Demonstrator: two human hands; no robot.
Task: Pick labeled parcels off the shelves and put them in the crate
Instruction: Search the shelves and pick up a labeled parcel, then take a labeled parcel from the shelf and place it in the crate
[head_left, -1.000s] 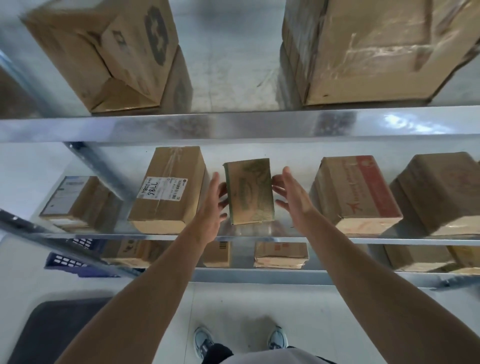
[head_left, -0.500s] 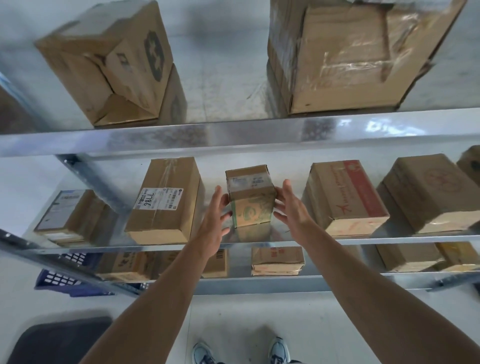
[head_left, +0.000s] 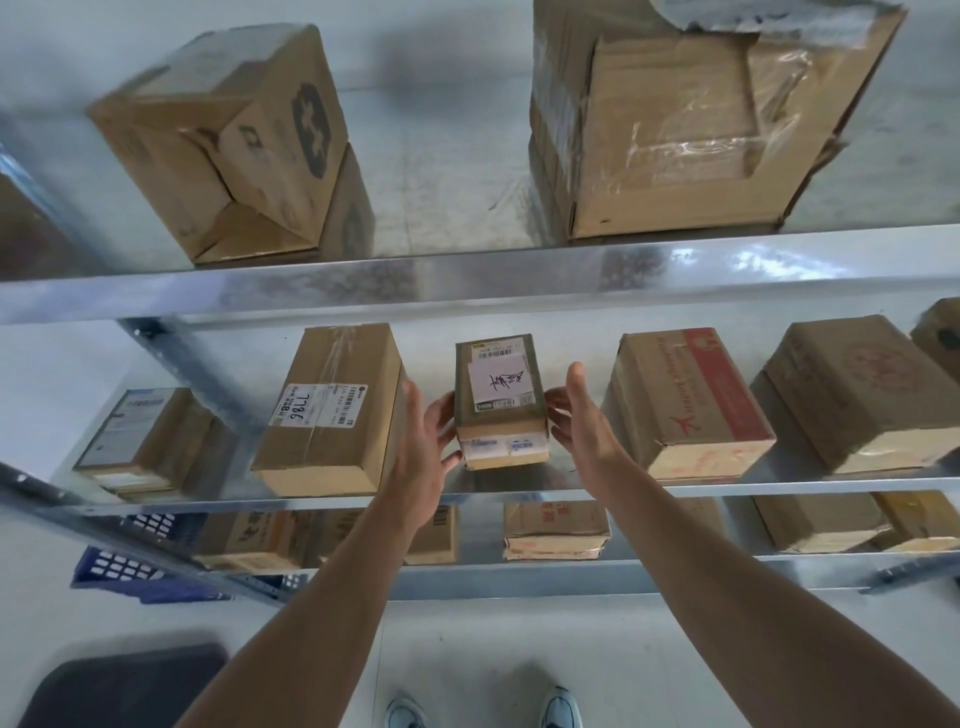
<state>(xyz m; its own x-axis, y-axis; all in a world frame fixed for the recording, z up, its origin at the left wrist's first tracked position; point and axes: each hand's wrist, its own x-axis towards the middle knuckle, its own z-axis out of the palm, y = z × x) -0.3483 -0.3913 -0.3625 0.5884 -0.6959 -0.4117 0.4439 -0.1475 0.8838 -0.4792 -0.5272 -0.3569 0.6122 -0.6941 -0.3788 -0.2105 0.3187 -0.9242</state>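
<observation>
Picking up a small labeled parcel (head_left: 501, 400)
Flat left hand (head_left: 426, 447) and right hand (head_left: 584, 431) are pressing its sides; a weak squeeze could be letting it drop.

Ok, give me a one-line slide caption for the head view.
Left hand and right hand bracket a small labelled parcel on the middle shelf.
</observation>
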